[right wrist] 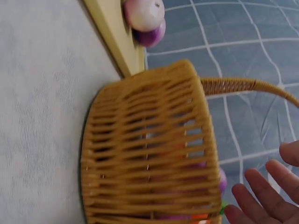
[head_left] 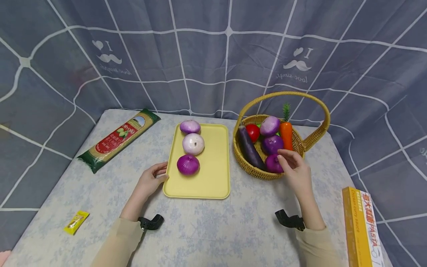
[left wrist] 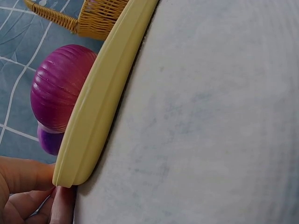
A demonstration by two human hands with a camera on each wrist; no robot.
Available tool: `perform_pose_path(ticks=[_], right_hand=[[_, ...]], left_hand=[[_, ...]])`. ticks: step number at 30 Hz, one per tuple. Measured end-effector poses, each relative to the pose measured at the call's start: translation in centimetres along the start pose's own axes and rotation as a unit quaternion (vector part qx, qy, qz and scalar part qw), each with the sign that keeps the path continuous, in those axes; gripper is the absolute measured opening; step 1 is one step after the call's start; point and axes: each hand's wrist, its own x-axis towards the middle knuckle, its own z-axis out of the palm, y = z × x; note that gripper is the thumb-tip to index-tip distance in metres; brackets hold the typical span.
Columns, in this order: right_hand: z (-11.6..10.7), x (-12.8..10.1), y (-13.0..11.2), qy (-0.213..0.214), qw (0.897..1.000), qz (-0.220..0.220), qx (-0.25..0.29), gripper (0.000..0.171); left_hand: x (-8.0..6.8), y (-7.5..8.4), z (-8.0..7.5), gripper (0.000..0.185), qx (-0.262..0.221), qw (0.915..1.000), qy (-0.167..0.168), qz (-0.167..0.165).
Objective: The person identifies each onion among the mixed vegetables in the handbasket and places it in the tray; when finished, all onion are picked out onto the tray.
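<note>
Onions: three on tray (head_left: 213, 178), three in basket (head_left: 263, 172) | left fingers (head_left: 160, 173) pinch tray | right fingers (head_left: 287, 155) apart

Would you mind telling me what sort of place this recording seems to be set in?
Probably a staged tabletop set rather than a kitchen: a grid-patterned cloth backdrop hangs behind a covered table, which bears a yellow tray of onions and a wicker basket of vegetables.

You are facing a table covered in a pale blue-grey floral cloth (head_left: 213, 230), enclosed behind and on both sides by a slate-blue fabric backdrop (head_left: 207, 63) with a white grid of lines and white moustache prints, all evenly and softly lit
</note>
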Motion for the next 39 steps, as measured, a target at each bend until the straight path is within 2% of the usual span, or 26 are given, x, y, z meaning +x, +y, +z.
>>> perform_pose_path(ticks=[12,18,24,28,39], right_hand=[[-0.4,1.0,1.5,-0.008,0.999,0.013,-0.031,0.036],[-0.9,1.6,1.6,-0.034,0.996,0.003,-0.082,0.043],[-1.4,2.5,1.6,-0.1,0.979,-0.02,-0.177,0.059],[-1.4,3.1,1.6,-0.143,0.966,-0.01,-0.213,0.068],[-0.7,4.4,1.4,-0.2,0.934,0.017,-0.297,0.078]], left_hand=[[0.0,0.2,0.0,0.051,0.003,1.0,0.001,0.001],[0.0,0.1,0.0,0.051,0.001,1.0,0.003,0.0],[-0.1,0.2,0.0,0.051,-0.005,1.0,0.0,0.0],[0.0,0.1,0.0,0.051,-0.003,1.0,0.002,0.0],[0.1,0.0,0.1,0.051,-0.005,1.0,0.003,0.0]])
